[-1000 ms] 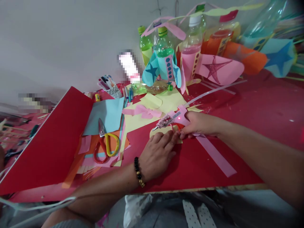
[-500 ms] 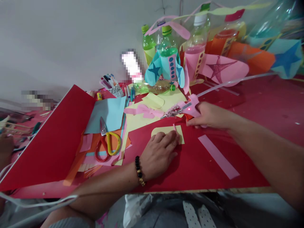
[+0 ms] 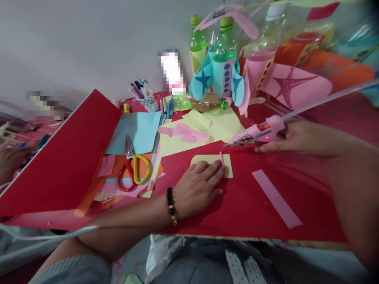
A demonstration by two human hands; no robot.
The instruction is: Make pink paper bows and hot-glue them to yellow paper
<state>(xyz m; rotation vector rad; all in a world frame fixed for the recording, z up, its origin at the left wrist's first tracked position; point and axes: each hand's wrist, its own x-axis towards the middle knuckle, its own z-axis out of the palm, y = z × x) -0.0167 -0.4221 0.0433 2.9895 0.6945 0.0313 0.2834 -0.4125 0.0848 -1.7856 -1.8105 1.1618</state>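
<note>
My left hand [image 3: 199, 185] lies flat, fingers together, on a small yellow paper piece [image 3: 211, 161] with a thin pink strip [image 3: 222, 158] on it, on the red table. My right hand [image 3: 291, 137] grips a pink glue gun [image 3: 260, 132], its nozzle pointing left and held above the table to the right of the yellow piece. A white glue stick [image 3: 328, 98] sticks out of the gun's back.
A loose pink paper strip [image 3: 276, 198] lies to the right. Red-and-yellow scissors [image 3: 133, 167] rest on coloured papers at left, beside a big red sheet [image 3: 59, 157]. Decorated bottles [image 3: 223, 67] stand at the back. Another person's hand [image 3: 10, 157] is at far left.
My right hand has lifted the glue gun off the yellow piece and carried it up and to the right. My left hand stays pressing the piece.
</note>
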